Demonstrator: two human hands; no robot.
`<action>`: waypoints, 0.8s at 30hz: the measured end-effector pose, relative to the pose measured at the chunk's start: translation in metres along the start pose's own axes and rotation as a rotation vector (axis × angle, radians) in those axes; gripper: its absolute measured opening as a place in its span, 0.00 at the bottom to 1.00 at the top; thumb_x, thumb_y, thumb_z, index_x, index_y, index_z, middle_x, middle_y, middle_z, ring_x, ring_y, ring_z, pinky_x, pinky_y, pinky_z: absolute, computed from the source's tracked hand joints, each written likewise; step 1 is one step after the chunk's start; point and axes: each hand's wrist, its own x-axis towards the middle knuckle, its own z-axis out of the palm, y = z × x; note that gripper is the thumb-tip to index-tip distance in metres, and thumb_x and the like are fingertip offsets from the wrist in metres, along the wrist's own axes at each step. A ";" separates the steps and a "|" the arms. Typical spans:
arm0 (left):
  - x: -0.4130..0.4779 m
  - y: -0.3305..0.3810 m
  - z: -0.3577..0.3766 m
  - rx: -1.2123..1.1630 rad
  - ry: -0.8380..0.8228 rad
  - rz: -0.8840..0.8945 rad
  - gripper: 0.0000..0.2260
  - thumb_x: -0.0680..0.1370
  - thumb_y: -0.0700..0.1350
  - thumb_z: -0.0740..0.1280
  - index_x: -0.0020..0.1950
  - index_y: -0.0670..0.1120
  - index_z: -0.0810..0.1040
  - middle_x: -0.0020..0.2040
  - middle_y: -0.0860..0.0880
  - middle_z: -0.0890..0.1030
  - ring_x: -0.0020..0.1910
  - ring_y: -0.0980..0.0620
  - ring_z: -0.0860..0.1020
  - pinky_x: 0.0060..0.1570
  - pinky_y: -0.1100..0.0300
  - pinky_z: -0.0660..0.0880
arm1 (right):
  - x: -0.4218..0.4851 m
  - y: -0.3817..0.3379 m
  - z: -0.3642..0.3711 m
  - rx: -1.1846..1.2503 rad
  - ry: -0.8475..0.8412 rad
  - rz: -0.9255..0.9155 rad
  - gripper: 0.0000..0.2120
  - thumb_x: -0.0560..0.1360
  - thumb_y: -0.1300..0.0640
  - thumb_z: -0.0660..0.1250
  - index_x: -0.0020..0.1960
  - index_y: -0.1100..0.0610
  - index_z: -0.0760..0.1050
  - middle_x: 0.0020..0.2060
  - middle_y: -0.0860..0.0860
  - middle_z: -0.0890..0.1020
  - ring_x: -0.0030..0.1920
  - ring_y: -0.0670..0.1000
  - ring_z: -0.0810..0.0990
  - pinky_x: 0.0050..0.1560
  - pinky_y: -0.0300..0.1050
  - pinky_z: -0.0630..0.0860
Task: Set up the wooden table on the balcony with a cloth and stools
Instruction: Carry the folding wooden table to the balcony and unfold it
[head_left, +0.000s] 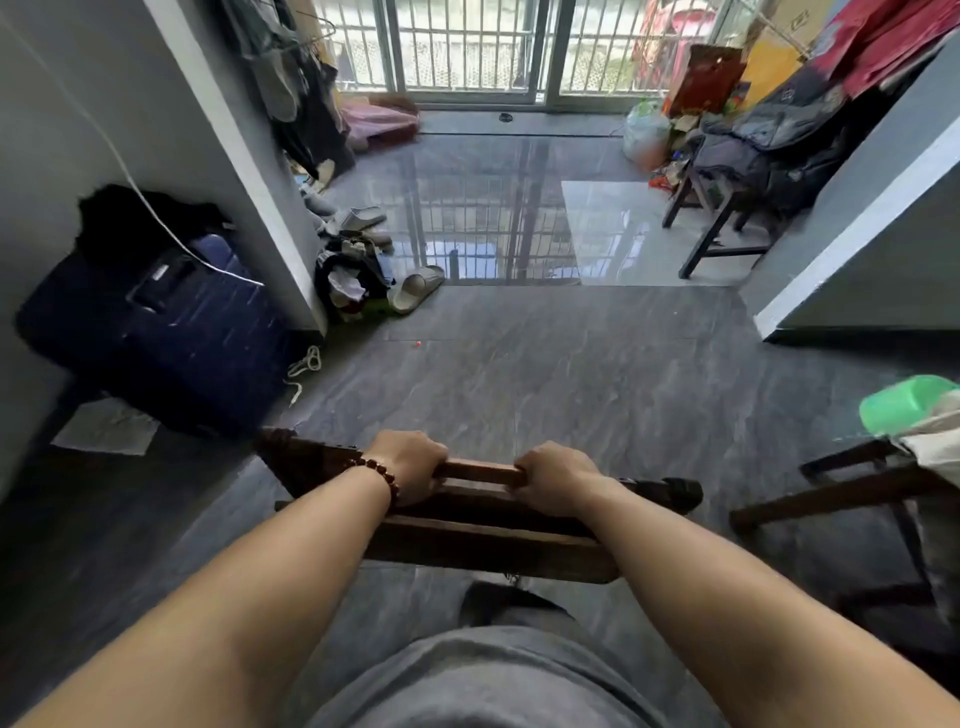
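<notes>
Left hand: fingers wrapped round a rail of the dark wooden stool.
Right hand: same rail, fingers closed.
Stool: near centre, apparently above the grey floor.

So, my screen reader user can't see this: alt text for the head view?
Both hands, left hand and right hand, grip a rail of a dark wooden stool carried above grey floor tiles, facing a barred balcony door. A navy suitcase stands left.
</notes>
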 end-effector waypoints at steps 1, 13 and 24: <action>0.015 -0.005 -0.009 0.004 -0.002 0.004 0.12 0.79 0.52 0.59 0.58 0.49 0.75 0.58 0.46 0.78 0.58 0.45 0.77 0.51 0.54 0.73 | 0.012 0.005 -0.010 0.007 -0.003 0.011 0.12 0.75 0.46 0.62 0.52 0.51 0.79 0.51 0.53 0.81 0.52 0.56 0.80 0.48 0.45 0.72; 0.192 -0.070 -0.121 -0.005 0.019 0.065 0.13 0.79 0.54 0.60 0.58 0.49 0.75 0.59 0.47 0.77 0.58 0.45 0.76 0.50 0.54 0.72 | 0.153 0.075 -0.146 -0.048 0.011 0.061 0.12 0.76 0.46 0.62 0.52 0.52 0.78 0.51 0.53 0.81 0.52 0.56 0.79 0.47 0.47 0.73; 0.376 -0.153 -0.233 0.005 0.001 0.160 0.13 0.79 0.52 0.60 0.59 0.48 0.75 0.59 0.45 0.78 0.57 0.43 0.77 0.52 0.54 0.73 | 0.307 0.130 -0.283 -0.031 -0.008 0.149 0.15 0.78 0.46 0.60 0.57 0.53 0.77 0.55 0.54 0.80 0.56 0.56 0.78 0.51 0.46 0.73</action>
